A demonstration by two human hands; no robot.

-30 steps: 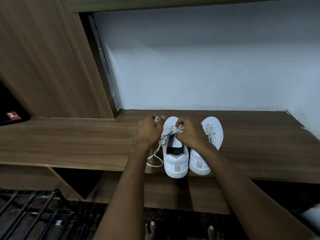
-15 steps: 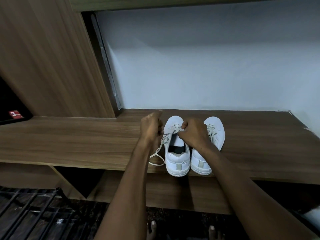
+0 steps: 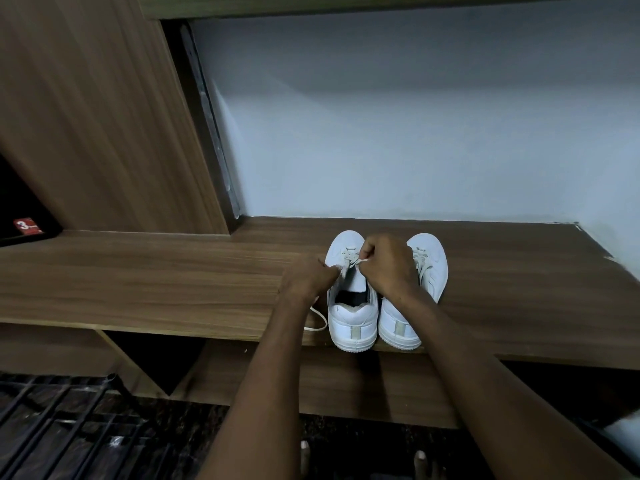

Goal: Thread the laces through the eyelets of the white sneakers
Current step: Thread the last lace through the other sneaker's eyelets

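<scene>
Two white sneakers stand side by side, heels toward me, on a wooden shelf (image 3: pixel 138 282). The left sneaker (image 3: pixel 351 323) has its lace (image 3: pixel 351 259) partly threaded near the toe. My left hand (image 3: pixel 306 280) pinches the lace at the sneaker's left side. My right hand (image 3: pixel 386 265) pinches the other lace end above the tongue. A loose lace loop (image 3: pixel 318 322) trails on the shelf to the left of the heel. The right sneaker (image 3: pixel 429 268) looks laced; my right wrist covers part of it.
A white wall (image 3: pixel 398 133) backs the shelf and a wooden panel (image 3: pixel 86 116) rises on the left. The sneakers' heels sit at the shelf's front edge. Below are a lower shelf, a dark metal rack (image 3: pixel 62 431) and my toes (image 3: pixel 304 448) on the floor.
My left hand has dropped lower and closed in toward the left sneaker's lace. My right hand stays pinching the lace above the tongue. The camera has shifted slightly.
</scene>
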